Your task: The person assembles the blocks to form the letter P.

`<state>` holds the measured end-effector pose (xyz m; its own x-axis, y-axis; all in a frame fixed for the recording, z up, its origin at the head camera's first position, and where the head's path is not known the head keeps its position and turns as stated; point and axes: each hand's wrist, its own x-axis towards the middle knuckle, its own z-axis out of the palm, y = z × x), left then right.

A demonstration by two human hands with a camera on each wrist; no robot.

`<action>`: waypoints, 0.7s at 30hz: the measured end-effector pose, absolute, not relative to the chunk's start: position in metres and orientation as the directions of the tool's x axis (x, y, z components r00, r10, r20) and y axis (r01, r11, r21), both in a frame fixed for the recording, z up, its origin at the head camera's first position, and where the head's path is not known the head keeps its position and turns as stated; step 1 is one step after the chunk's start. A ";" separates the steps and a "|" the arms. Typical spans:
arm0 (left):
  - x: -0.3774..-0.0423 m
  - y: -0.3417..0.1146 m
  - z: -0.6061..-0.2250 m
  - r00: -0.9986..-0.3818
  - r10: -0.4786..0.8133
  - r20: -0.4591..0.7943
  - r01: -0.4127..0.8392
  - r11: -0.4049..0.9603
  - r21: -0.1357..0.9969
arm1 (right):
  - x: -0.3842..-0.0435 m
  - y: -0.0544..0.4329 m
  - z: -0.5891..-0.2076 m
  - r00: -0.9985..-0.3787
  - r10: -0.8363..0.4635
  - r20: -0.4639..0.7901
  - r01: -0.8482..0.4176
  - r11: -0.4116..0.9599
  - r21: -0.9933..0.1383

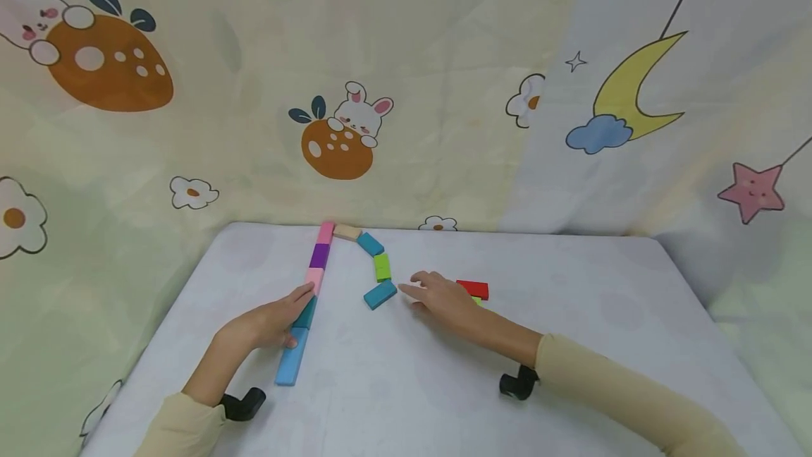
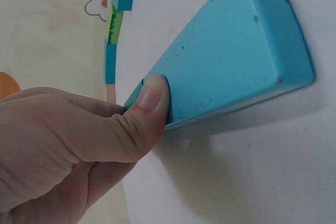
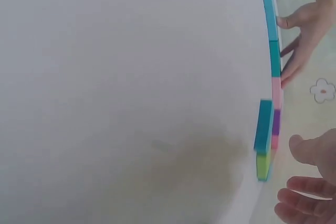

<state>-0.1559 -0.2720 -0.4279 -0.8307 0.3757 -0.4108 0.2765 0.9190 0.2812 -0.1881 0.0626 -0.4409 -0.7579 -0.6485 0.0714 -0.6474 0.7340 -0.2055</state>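
Observation:
A straight row of blocks runs up the left of the table. It has a long light blue block (image 1: 292, 358) at the near end, then a teal block (image 1: 305, 312), a light pink block (image 1: 314, 277), a purple block (image 1: 320, 255) and a pink block (image 1: 325, 233). My left hand (image 1: 269, 319) rests against the row's left side, thumb at the light blue block, fingertips by the light pink one. From the far end curve a wooden block (image 1: 347, 232), a blue block (image 1: 371, 244), a green block (image 1: 382, 267) and another blue block (image 1: 380, 295). Holding nothing, my right hand (image 1: 444, 302) hovers right of that last block.
Behind my right hand lie a red block (image 1: 476, 290) and a partly hidden green block (image 1: 476, 300). The white table (image 1: 571, 281) meets a patterned cloth backdrop (image 1: 444, 125) along its far edge.

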 end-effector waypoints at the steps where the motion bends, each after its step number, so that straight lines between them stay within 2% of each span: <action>1: -0.155 -0.272 -0.428 -0.831 0.373 -0.412 0.272 0.920 0.282 | -0.186 0.073 -0.438 -0.755 -0.651 0.078 -0.651 0.733 -0.197; 5: -0.154 -0.272 -0.426 -0.832 0.375 -0.409 0.272 0.918 0.288 | -0.187 0.118 -0.437 -0.725 -0.677 0.128 -0.689 0.709 -0.154; 10: -0.154 -0.273 -0.425 -0.831 0.376 -0.409 0.270 0.917 0.294 | -0.202 0.160 -0.444 -0.670 -0.738 0.078 -0.735 0.646 -0.206; 16: -0.154 -0.273 -0.428 -0.831 0.375 -0.411 0.269 0.917 0.293 | -0.221 0.177 -0.455 -0.568 -0.822 -0.043 -0.796 0.561 -0.227; 18: -0.154 -0.273 -0.428 -0.831 0.380 -0.407 0.277 0.916 0.291 | -0.224 0.179 -0.457 -0.547 -0.835 -0.062 -0.808 0.545 -0.224; 21: -0.154 -0.273 -0.427 -0.831 0.386 -0.401 0.284 0.914 0.291 | -0.229 0.178 -0.456 -0.547 -0.832 -0.097 -0.798 0.553 -0.239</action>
<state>-0.1536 -0.2727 -0.4271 -0.8308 0.3862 -0.4008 0.2842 0.9135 0.2911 -0.2292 0.1778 -0.4564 -0.5468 -0.8316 -0.0969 -0.7984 0.5528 -0.2388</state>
